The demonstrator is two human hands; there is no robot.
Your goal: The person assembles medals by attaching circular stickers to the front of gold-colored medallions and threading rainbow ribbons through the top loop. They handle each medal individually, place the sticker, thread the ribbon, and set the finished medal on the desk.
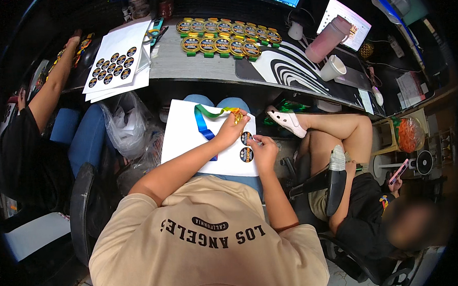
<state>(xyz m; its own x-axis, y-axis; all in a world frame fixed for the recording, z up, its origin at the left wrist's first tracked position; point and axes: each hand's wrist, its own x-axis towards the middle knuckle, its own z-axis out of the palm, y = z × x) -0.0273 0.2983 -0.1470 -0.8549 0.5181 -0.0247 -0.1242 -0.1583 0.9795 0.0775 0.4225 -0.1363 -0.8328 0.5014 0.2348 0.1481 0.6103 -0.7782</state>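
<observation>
Across the lap [232,102]: white sheet [179,145] with round black stickers [246,155]. Left hand [229,131]: pinched on gold medal [238,118], ribbon [202,124] trailing over sheet. Right hand [264,150]: beside upper sticker [245,137], grip unclear; any lifting best done slowly, by the rim.

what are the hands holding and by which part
The left hand holds a gold medal, apparently by its edge. The right hand is at a round black sticker; whether it grips this cannot be told.
</observation>
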